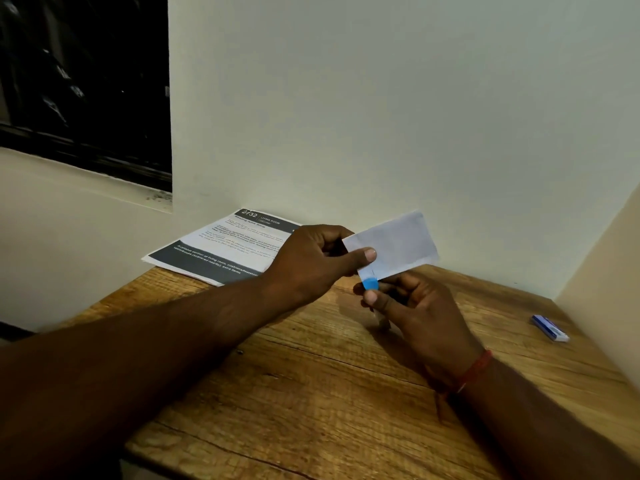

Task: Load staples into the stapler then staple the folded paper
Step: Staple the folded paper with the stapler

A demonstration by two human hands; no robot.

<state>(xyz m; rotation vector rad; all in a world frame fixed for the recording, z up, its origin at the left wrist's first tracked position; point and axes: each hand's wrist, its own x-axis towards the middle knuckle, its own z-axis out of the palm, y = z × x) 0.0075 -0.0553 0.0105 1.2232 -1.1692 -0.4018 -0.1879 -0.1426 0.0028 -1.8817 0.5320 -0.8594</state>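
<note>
My left hand (311, 263) pinches the left edge of a small folded white paper (398, 245), held up above the wooden table (311, 393). Just below it, my right hand (415, 313) is closed around a small blue stapler (370, 283). Only the stapler's blue tip shows; the fingers hide the rest. The tip touches the paper's lower left corner, where a thin staple-like mark is visible.
A printed sheet (225, 244) with dark bands lies at the table's back left corner against the wall. A small blue and white staple box (550, 328) rests near the right wall. Walls close the table at the back and on the right.
</note>
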